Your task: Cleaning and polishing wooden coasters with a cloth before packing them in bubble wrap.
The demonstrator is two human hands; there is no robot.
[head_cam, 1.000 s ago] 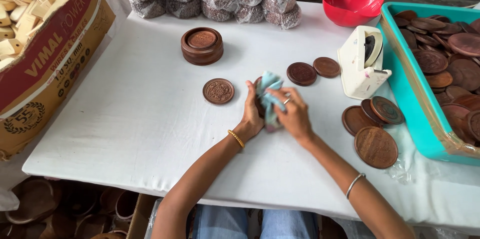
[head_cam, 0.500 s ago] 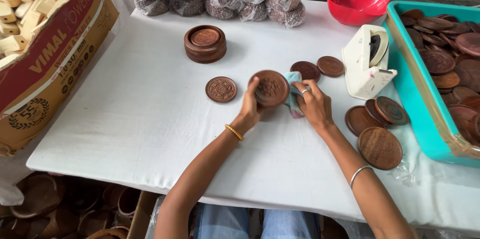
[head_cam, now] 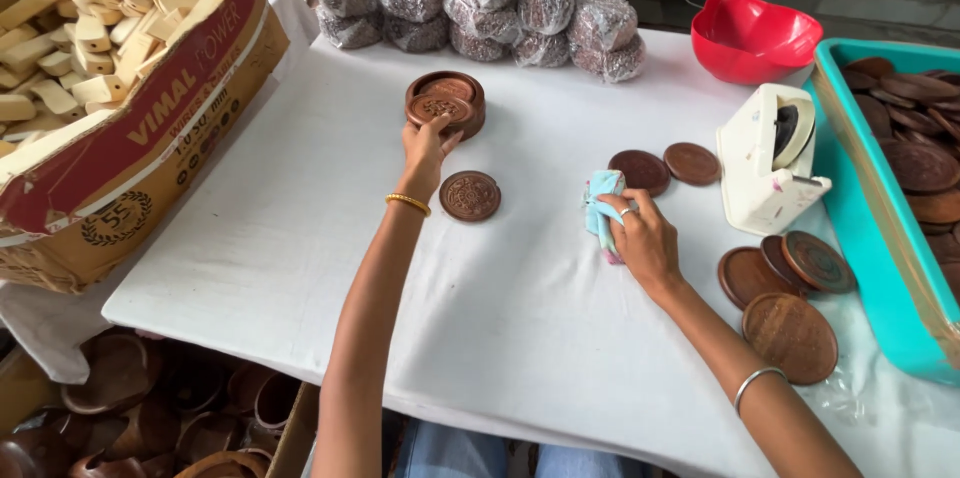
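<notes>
The left hand (head_cam: 424, 145) pinches a carved wooden disc (head_cam: 437, 108) by its near edge, fingers closed on it, holding it flat right at the top of a short stack of discs (head_cam: 447, 103) on the far side of the white table (head_cam: 300, 238); a second carved disc (head_cam: 470, 196) lies just beside the wrist, toward the right. The right hand (head_cam: 640, 238) rests well apart, fingers curled around a blue cloth (head_cam: 602, 213) pressed on the table, with two plain discs (head_cam: 664, 168) just beyond it. Farther right stand a white tape dispenser (head_cam: 768, 160) and a teal tray (head_cam: 880, 238).
</notes>
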